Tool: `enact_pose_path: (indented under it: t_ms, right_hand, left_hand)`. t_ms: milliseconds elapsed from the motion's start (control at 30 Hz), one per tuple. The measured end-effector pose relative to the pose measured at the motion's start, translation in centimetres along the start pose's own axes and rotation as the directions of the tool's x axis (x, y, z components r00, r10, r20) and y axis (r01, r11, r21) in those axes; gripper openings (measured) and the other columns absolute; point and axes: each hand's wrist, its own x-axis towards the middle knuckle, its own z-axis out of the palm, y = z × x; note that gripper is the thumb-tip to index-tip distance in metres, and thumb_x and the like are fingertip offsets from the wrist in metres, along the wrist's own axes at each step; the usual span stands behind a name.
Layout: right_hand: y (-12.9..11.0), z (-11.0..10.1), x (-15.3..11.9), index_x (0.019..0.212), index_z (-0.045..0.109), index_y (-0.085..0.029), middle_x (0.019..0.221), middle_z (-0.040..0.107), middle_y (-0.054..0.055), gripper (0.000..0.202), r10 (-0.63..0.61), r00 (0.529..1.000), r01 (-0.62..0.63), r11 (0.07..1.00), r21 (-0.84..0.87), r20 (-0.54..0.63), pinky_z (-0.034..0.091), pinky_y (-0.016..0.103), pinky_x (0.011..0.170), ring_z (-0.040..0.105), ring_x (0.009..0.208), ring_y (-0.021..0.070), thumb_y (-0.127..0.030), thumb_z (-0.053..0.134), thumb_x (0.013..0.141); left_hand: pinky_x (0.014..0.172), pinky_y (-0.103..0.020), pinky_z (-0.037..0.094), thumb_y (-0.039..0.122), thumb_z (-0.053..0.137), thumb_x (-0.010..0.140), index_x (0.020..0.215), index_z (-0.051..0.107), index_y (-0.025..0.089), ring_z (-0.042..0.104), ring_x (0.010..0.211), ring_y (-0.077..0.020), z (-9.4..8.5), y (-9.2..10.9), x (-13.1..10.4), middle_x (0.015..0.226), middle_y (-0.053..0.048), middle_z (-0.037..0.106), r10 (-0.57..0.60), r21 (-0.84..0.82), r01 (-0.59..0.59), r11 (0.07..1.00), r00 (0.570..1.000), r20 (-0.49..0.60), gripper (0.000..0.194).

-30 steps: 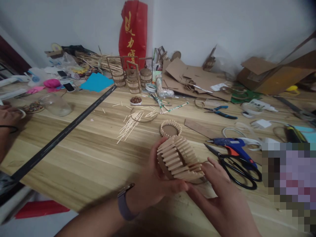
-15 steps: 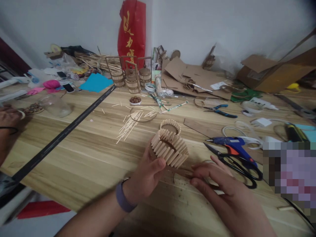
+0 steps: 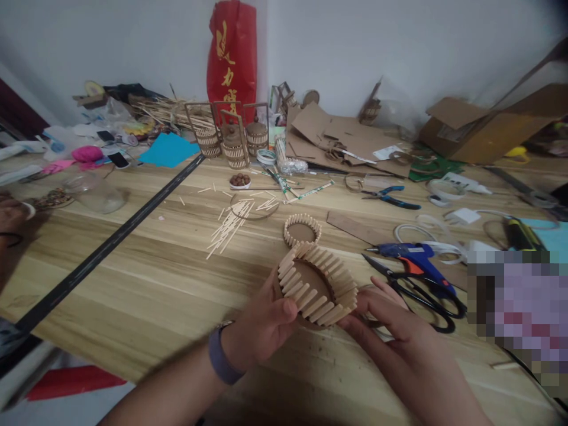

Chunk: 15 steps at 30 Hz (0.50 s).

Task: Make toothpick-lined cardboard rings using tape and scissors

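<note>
A round basket of short wooden sticks (image 3: 319,284) around a brown disc is tilted above the table, its open top facing me. My left hand (image 3: 266,319) grips its left side, thumb on the near sticks. My right hand (image 3: 390,325) is at the basket's lower right edge, thumb and index finger closed on its rim; the fingertips are partly hidden. Just behind stands a smaller stick ring (image 3: 302,231) with a brown base. Loose pale sticks (image 3: 231,228) lie to the left, partly inside a thin hoop.
Black scissors (image 3: 421,296) and a blue glue gun (image 3: 412,254) lie right, pliers (image 3: 390,195) behind them. Finished little baskets (image 3: 235,145) stand at the back near a red bag (image 3: 231,59). Another person's hand (image 3: 11,216) is at far left.
The basket has moved slightly right and nearer, turning so that more of its inside shows. My right hand has come up against its edge. The view has shifted slightly.
</note>
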Motion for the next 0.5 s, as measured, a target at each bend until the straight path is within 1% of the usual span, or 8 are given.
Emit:
enact_pose_path:
  t_ms: [167,267,333,400,433,500]
  right_hand:
    - [0.1,0.2,0.1,0.071,0.067,-0.027,0.071,0.071,-0.002,0.03,0.025,1.0,-0.025,0.999,0.022,0.0,0.033,0.064,0.109,0.068,0.068,0.0198,-0.047,0.055,0.089]
    - [0.3,0.4,-0.1,0.074,0.07,-0.028,0.08,0.074,0.001,0.028,0.053,0.999,-0.053,0.998,0.044,0.004,0.034,0.064,0.108,0.07,0.076,0.0226,-0.048,0.056,0.089]
    - [0.6,0.6,-0.3,0.08,0.072,-0.029,0.091,0.076,0.004,0.027,0.055,0.998,-0.054,0.998,0.037,-0.018,0.033,0.065,0.107,0.071,0.086,0.026,-0.049,0.057,0.089]
    - [1.0,0.8,-0.4,0.085,0.073,-0.029,0.098,0.076,0.006,0.025,0.042,0.997,-0.041,0.999,0.007,-0.067,0.033,0.065,0.107,0.07,0.094,0.0287,-0.049,0.058,0.088]
    - [1.2,0.9,-0.5,0.09,0.073,-0.03,0.102,0.075,0.007,0.025,0.032,0.995,-0.034,0.999,-0.015,-0.098,0.034,0.065,0.107,0.07,0.098,0.0299,-0.05,0.06,0.087]
    - [1.5,0.9,-0.4,0.105,0.071,-0.029,0.11,0.074,0.009,0.032,0.014,0.989,-0.023,0.998,-0.054,-0.147,0.036,0.064,0.106,0.068,0.105,0.0319,-0.053,0.061,0.085]
  left_hand:
    - [0.113,-0.051,0.031,0.062,0.074,0.072,0.14,0.044,0.025,0.048,0.131,-0.0338,0.1,-0.2,0.1,0.125,-0.012,0.063,0.018,-0.006,-0.018,1.0,0.999,0.047,0.083]
    - [0.113,-0.051,0.032,0.056,0.078,0.07,0.141,0.042,0.026,0.048,0.131,-0.0333,-0.1,-0.5,-0.1,0.13,-0.011,0.06,0.031,-0.046,-0.029,0.999,0.998,0.049,0.085]
    - [0.112,-0.051,0.033,0.054,0.08,0.07,0.141,0.042,0.027,0.048,0.131,-0.0328,-0.3,-0.7,-0.2,0.133,-0.011,0.057,0.045,-0.051,-0.043,0.998,0.998,0.034,0.085]
    - [0.112,-0.051,0.034,0.054,0.079,0.07,0.141,0.043,0.026,0.047,0.131,-0.0328,-0.5,-0.8,-0.2,0.133,-0.011,0.056,0.064,-0.027,-0.063,0.998,0.998,0.022,0.084]
    - [0.112,-0.051,0.034,0.056,0.078,0.071,0.141,0.044,0.025,0.047,0.131,-0.033,-0.6,-0.8,-0.2,0.132,-0.012,0.057,0.071,-0.013,-0.071,0.997,0.997,0.026,0.083]
    - [0.113,-0.052,0.032,0.058,0.074,0.074,0.139,0.046,0.024,0.047,0.131,-0.0328,-0.7,-0.9,-0.2,0.129,-0.012,0.059,0.074,0.002,-0.074,0.997,0.997,0.037,0.079]
